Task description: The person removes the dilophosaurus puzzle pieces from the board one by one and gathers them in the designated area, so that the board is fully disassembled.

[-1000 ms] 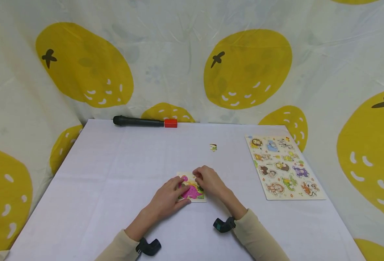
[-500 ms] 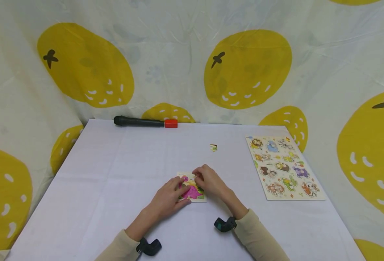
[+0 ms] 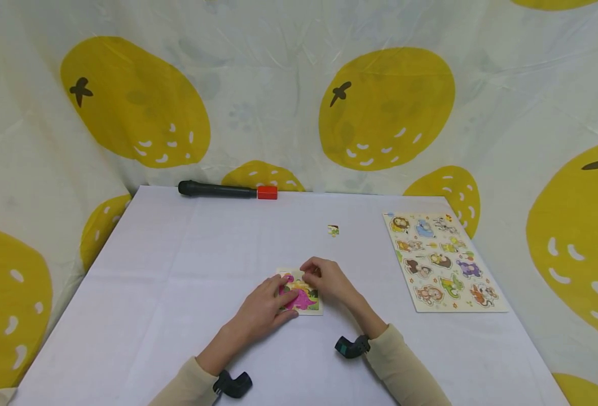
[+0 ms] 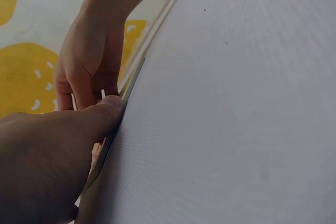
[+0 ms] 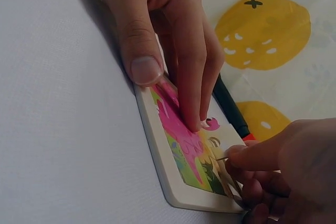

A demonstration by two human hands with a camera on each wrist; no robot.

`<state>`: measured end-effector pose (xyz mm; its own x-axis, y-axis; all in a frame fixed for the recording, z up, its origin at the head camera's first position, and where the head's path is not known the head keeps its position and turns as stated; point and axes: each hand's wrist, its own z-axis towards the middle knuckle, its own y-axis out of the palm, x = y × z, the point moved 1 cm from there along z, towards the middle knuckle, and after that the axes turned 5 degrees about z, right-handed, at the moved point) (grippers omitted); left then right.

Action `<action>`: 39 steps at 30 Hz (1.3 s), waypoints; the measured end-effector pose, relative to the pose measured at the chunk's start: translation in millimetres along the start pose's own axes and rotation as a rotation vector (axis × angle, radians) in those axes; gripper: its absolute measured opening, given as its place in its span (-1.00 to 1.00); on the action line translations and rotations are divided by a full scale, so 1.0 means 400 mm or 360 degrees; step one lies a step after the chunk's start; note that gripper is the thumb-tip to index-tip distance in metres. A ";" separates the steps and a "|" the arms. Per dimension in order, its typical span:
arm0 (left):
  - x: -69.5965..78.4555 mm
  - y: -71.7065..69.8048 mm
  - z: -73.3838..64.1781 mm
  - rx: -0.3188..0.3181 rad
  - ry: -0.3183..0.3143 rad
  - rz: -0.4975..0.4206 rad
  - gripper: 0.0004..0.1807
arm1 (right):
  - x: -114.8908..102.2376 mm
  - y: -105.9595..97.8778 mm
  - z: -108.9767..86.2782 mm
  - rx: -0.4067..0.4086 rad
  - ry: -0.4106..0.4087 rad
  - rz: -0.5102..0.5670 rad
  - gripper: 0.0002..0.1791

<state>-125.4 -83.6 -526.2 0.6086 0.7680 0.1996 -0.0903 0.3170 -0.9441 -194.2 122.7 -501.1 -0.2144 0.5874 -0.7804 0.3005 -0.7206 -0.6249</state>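
A small jigsaw puzzle (image 3: 300, 303) with a pink dinosaur in a pale frame lies on the white table in front of me. My left hand (image 3: 260, 306) rests on its left side; in the right wrist view the fingertips press the picture and the thumb (image 5: 144, 69) touches the frame's edge. My right hand (image 3: 328, 279) is at the upper right of the puzzle. Between its thumb and fingers it pinches a thin puzzle piece (image 5: 222, 158), seen edge-on and tilted up from the board. Most of that piece is hidden by the fingers.
A loose puzzle piece (image 3: 333, 230) lies beyond the right hand. To the right is a larger animal puzzle board (image 3: 443, 262). A black microphone (image 3: 218, 189) with a red end lies along the table's back edge, before a fruit-patterned curtain (image 3: 263, 84).
The right hand's fingers shift very slightly at the upper right of the puzzle. The left hand stays on the board, and the other things keep their places.
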 end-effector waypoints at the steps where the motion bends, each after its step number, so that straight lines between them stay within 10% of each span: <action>1: 0.000 -0.001 0.000 -0.0009 -0.0004 0.0002 -0.45 | 0.000 0.000 0.001 -0.0001 -0.0002 0.0016 -0.87; 20: 0.004 0.007 0.004 -0.0032 -0.0015 0.0051 -0.45 | 0.010 -0.025 0.018 0.0020 0.0133 0.0223 -0.83; 39: 0.008 -0.002 0.001 -0.0090 -0.0049 0.0045 -0.43 | 0.065 -0.096 0.159 0.0347 0.0223 0.0183 -0.79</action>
<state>-123.8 -81.3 -524.8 0.5820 0.7930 0.1799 -0.0620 0.2638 -0.9626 -270.6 142.3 -498.7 -0.0554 0.5313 -0.8454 0.1049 -0.8389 -0.5341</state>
